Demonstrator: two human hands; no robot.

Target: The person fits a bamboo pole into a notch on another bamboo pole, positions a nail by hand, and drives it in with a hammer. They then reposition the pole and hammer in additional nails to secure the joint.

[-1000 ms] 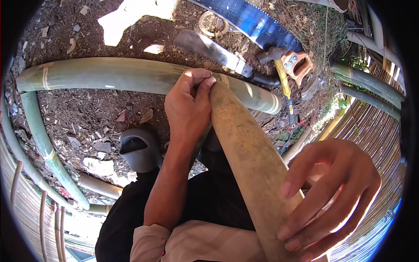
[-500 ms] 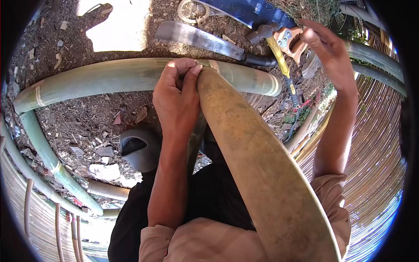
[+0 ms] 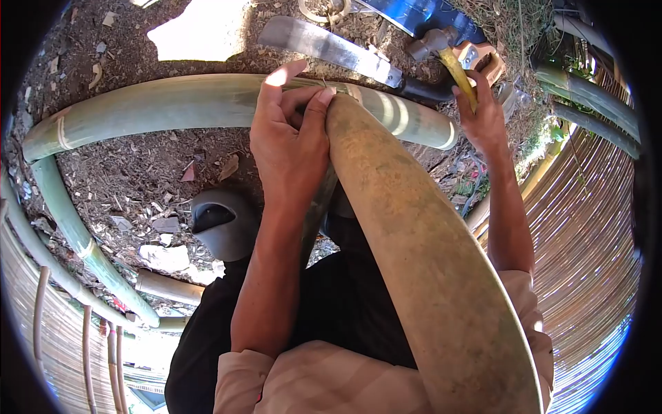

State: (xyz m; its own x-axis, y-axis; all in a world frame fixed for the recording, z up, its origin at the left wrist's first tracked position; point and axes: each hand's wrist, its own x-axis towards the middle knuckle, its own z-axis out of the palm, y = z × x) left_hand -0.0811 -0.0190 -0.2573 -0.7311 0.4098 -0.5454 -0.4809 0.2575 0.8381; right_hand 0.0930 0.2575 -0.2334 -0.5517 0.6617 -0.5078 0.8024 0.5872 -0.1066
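Observation:
My left hand (image 3: pixel 289 138) pinches a thin nail (image 3: pixel 324 83) between thumb and finger, at the far end of a thick tan bamboo pole (image 3: pixel 420 241). This pole slants from beside my chest toward the green bamboo pole (image 3: pixel 172 103) lying crosswise. Farther right, my right hand (image 3: pixel 485 117) is closed around the yellow handle of a hammer (image 3: pixel 456 69). The hammer's head rests near the wooden handle of a handsaw (image 3: pixel 491 62). Part of the hammer grip is hidden by my fingers.
A machete (image 3: pixel 324 47) lies beyond the green pole, below a tape-like ring (image 3: pixel 324 14) and a blue sheet-like thing (image 3: pixel 414 14). My grey boot (image 3: pixel 222 219) stands among wood chips and stones. Slatted bamboo screens (image 3: pixel 586 228) stand at both sides.
My right hand has come down from the air and taken hold of the hammer handle. My left index finger has lifted while the thumb pinch stays at the pole's end.

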